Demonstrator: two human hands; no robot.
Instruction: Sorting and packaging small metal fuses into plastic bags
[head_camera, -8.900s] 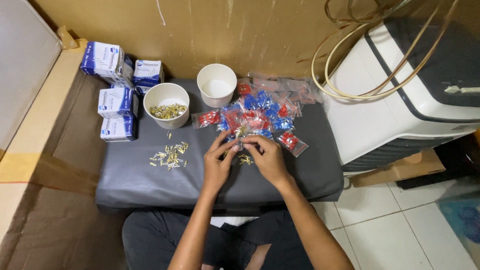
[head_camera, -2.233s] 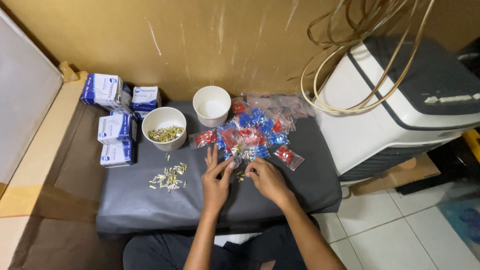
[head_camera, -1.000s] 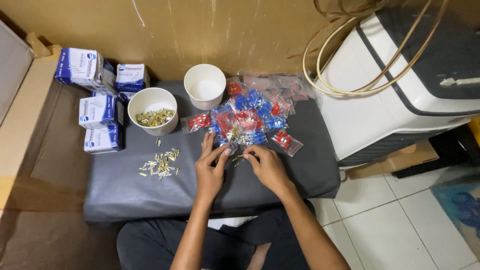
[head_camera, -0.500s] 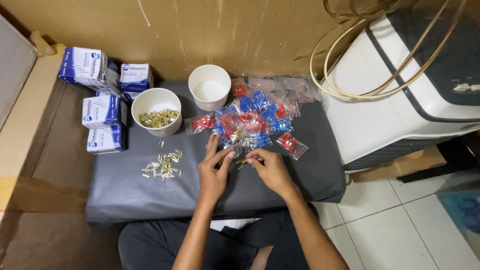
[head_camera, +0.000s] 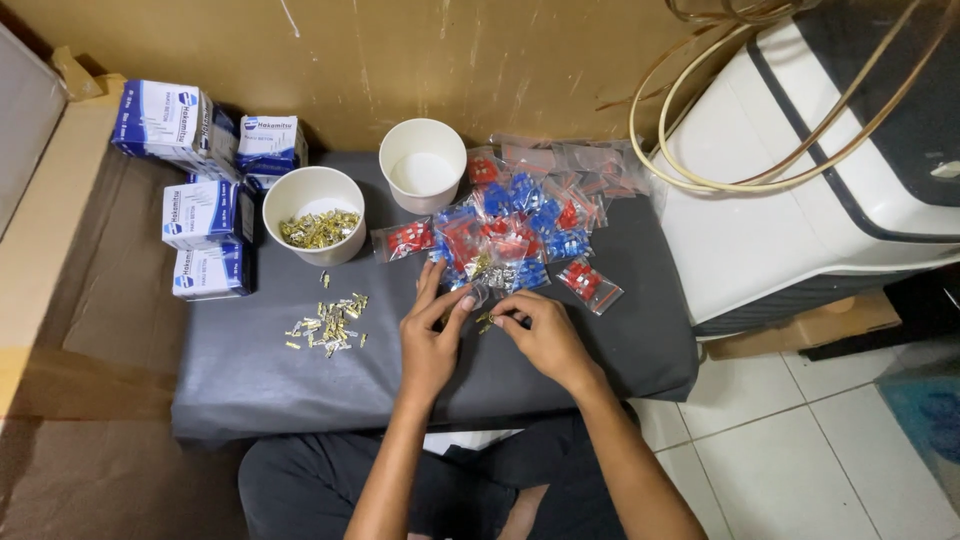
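Both hands low over the dark worktop (head_camera: 250, 380), as half a second before: left hand (head_camera: 432, 340) pinching a small clear bag (head_camera: 478, 293), right hand (head_camera: 545, 335) closed on tiny brass terminals (head_camera: 487, 321). Just beyond, red and blue packets (head_camera: 520, 230); left, loose terminals (head_camera: 328, 325) and two white cups (head_camera: 312, 213).

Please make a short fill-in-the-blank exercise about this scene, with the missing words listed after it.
1. The loose brass pieces lie on a ____ cushion.
2. The left cup holds small ____-coloured metal pieces.
3. The right cup is ____.
4. The small bags hold red and ____ parts.

Missing words: grey; brass; empty; blue
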